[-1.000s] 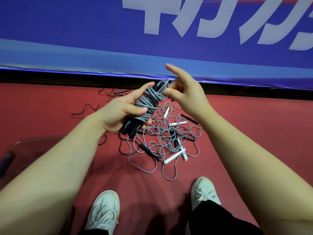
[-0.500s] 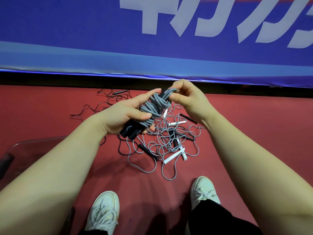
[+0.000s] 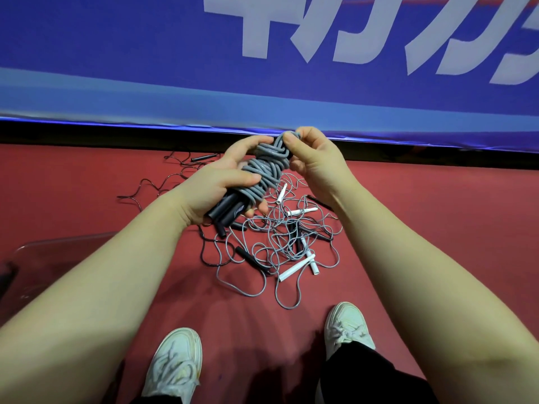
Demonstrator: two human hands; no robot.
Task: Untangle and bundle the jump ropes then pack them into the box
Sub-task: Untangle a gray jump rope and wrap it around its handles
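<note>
**Grey Cord on a Red Floor**

The bundled rope [image 3: 267, 170] was grey with black handles [image 3: 223, 209]. The loose ropes [image 3: 280, 240] ran grey and black, with white handles [image 3: 296, 267] among them. The floor [image 3: 408, 214] was red, the banner [image 3: 116, 53] blue with whitish lettering [image 3: 255, 36], the shoes [image 3: 175, 363] white. The box [image 3: 67, 239] looked clear, perhaps.

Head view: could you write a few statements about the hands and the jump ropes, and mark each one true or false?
1. The left hand grips the grey rope bundle. True.
2. The right hand hangs empty. False: it pinches the top end of the bundle.
3. A tangle of ropes lies on the red floor. True.
4. Every handle in the tangle is black. False: some are white handles.
</note>
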